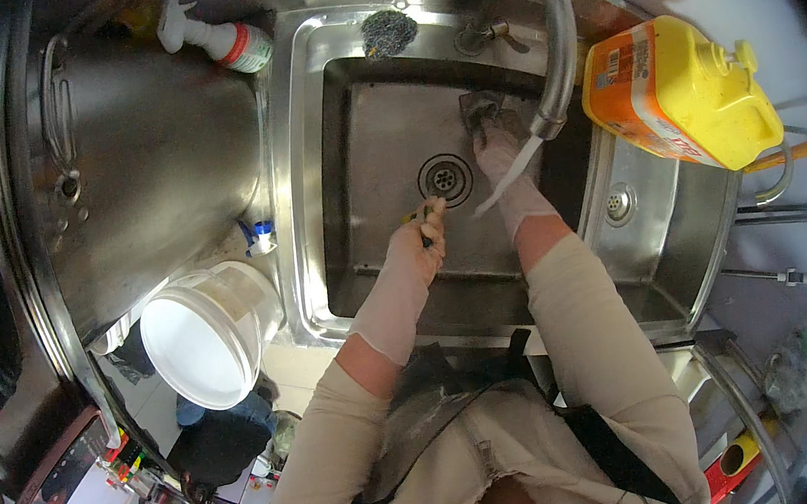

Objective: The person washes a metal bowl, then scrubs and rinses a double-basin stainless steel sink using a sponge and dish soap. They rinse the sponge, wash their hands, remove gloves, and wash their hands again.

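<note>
My left hand (423, 238), in a pale thin glove, is closed around a small dark and yellow thing just below the round drain (445, 180) of the steel sink basin (388, 125); what the thing is I cannot tell. My right hand (495, 139), gloved the same way, presses a dark grey cloth or pad (480, 105) on the basin floor near its far right side. From the curved steel faucet (560, 51) a white stream or tip reaches down over my right wrist. A metal scouring pad (389, 33) lies on the far rim.
A yellow jug with a pump top (720, 92) stands at the right, above a smaller side basin (653, 221). To the left are a spray bottle (227, 43), a blue and white cap-like piece (262, 231) and a white plastic bucket (196, 345). The steel sink rim borders the basin.
</note>
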`<state>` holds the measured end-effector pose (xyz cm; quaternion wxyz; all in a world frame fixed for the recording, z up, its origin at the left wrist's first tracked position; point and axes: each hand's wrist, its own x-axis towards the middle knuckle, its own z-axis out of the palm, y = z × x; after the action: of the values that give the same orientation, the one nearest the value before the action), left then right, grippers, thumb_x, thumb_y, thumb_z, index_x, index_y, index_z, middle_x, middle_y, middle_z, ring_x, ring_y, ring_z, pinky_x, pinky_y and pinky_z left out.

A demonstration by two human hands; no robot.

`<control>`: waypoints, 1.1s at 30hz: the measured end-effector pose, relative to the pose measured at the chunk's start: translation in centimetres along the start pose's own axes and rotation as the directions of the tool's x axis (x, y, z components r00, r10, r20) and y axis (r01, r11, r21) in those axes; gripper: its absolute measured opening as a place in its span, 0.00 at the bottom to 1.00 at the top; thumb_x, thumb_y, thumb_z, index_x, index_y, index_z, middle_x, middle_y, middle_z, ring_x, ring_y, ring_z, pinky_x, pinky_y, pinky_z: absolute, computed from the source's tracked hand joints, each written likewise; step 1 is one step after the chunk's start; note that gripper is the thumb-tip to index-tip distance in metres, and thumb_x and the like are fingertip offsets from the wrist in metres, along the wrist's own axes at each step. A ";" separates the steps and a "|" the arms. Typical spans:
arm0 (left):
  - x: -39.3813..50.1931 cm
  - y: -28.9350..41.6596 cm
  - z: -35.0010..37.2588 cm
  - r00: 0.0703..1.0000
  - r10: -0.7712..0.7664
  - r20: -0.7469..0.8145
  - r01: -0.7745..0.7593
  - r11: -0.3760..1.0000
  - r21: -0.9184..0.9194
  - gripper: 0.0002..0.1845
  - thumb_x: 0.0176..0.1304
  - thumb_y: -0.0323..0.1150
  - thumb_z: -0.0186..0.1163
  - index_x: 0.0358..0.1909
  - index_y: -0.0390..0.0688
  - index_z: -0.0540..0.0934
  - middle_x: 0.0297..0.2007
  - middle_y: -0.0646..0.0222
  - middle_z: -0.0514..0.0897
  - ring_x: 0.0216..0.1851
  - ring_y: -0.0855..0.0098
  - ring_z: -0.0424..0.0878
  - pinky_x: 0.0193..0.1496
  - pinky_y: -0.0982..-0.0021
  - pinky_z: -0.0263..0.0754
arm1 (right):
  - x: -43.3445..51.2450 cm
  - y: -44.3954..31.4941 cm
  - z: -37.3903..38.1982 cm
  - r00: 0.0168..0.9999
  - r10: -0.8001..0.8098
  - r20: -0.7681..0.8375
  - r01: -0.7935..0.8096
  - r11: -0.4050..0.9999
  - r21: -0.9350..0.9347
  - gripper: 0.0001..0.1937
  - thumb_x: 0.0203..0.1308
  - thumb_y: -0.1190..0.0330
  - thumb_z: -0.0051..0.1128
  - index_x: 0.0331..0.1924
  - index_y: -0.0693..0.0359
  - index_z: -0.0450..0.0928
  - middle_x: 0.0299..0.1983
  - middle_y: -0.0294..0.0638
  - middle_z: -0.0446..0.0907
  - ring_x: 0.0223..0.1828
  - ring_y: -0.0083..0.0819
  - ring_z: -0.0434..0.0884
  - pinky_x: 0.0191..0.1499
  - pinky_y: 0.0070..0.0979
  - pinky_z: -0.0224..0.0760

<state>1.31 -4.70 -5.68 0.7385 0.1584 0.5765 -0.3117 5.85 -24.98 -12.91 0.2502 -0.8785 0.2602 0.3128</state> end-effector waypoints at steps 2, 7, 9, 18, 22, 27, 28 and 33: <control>-0.2 0.1 -0.5 1.000 0.005 0.028 -0.009 0.993 0.120 0.16 0.77 0.37 0.43 0.53 0.38 0.76 0.45 0.61 0.80 0.34 0.75 0.79 0.23 0.85 0.74 | -2.4 0.5 1.5 0.986 0.063 -0.152 0.015 0.884 0.468 0.21 0.69 0.57 0.52 0.58 0.62 0.75 0.57 0.55 0.76 0.61 0.42 0.75 0.63 0.36 0.66; 0.2 -0.8 0.1 0.980 0.143 -0.137 -0.037 0.810 0.585 0.20 0.75 0.51 0.47 0.51 0.47 0.79 0.41 0.71 0.83 0.34 0.72 0.80 0.33 0.72 0.78 | -12.1 0.8 1.9 0.975 0.106 -0.198 0.129 0.458 0.879 0.13 0.66 0.65 0.58 0.49 0.63 0.76 0.40 0.39 0.83 0.42 0.29 0.79 0.47 0.28 0.70; 0.8 -1.5 0.6 0.984 0.113 -0.136 0.000 0.770 0.639 0.20 0.73 0.52 0.49 0.49 0.49 0.80 0.40 0.72 0.84 0.36 0.68 0.81 0.37 0.66 0.78 | -16.6 -1.6 1.8 0.951 -0.012 -0.309 0.270 0.521 0.810 0.12 0.64 0.67 0.59 0.48 0.62 0.75 0.40 0.40 0.83 0.40 0.31 0.80 0.45 0.29 0.72; -1.5 -5.6 2.4 0.991 0.109 0.072 -0.122 0.582 0.804 0.23 0.71 0.44 0.51 0.63 0.46 0.70 0.32 0.68 0.78 0.28 0.69 0.75 0.29 0.65 0.71 | -19.1 -5.7 -2.5 0.928 0.063 -0.366 0.243 0.644 0.725 0.12 0.62 0.62 0.62 0.33 0.61 0.72 0.27 0.33 0.74 0.30 0.22 0.71 0.35 0.24 0.67; -2.6 -4.4 2.4 0.963 0.127 0.240 -0.221 0.877 0.426 0.24 0.74 0.51 0.44 0.57 0.42 0.71 0.35 0.66 0.76 0.28 0.70 0.72 0.30 0.65 0.70 | -19.1 -6.7 -2.5 0.928 -0.071 -0.366 0.325 0.634 0.701 0.17 0.63 0.61 0.62 0.23 0.61 0.71 0.21 0.30 0.72 0.25 0.18 0.68 0.30 0.22 0.64; -1.1 -3.8 2.0 0.969 0.238 0.074 -0.178 0.452 0.874 0.26 0.74 0.49 0.44 0.57 0.37 0.72 0.39 0.59 0.80 0.32 0.65 0.77 0.34 0.62 0.73 | -18.7 -7.3 -4.3 0.943 0.080 -0.324 0.215 0.596 0.774 0.19 0.64 0.55 0.56 0.30 0.65 0.80 0.26 0.48 0.81 0.28 0.30 0.79 0.36 0.32 0.71; -0.7 -3.5 2.3 0.936 0.329 0.127 -0.262 0.410 0.874 0.22 0.73 0.48 0.46 0.51 0.37 0.74 0.38 0.58 0.80 0.32 0.64 0.78 0.34 0.61 0.73 | -18.9 -7.3 -4.4 0.928 0.031 -0.371 0.262 0.654 0.710 0.19 0.64 0.55 0.56 0.30 0.66 0.79 0.26 0.48 0.80 0.28 0.30 0.79 0.36 0.32 0.71; -2.1 -2.6 4.2 0.963 0.115 0.244 -0.248 0.731 0.635 0.32 0.70 0.54 0.51 0.61 0.35 0.72 0.32 0.62 0.80 0.25 0.69 0.76 0.29 0.65 0.70 | -19.5 -7.1 -3.1 0.901 -0.101 -0.421 0.338 0.772 0.538 0.20 0.64 0.55 0.56 0.30 0.67 0.78 0.25 0.48 0.79 0.25 0.36 0.74 0.36 0.34 0.69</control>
<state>2.54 -8.55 -2.19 0.7125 0.4346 0.3384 -0.4346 -1.54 -15.73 4.39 0.4968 -0.8210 0.2811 0.0119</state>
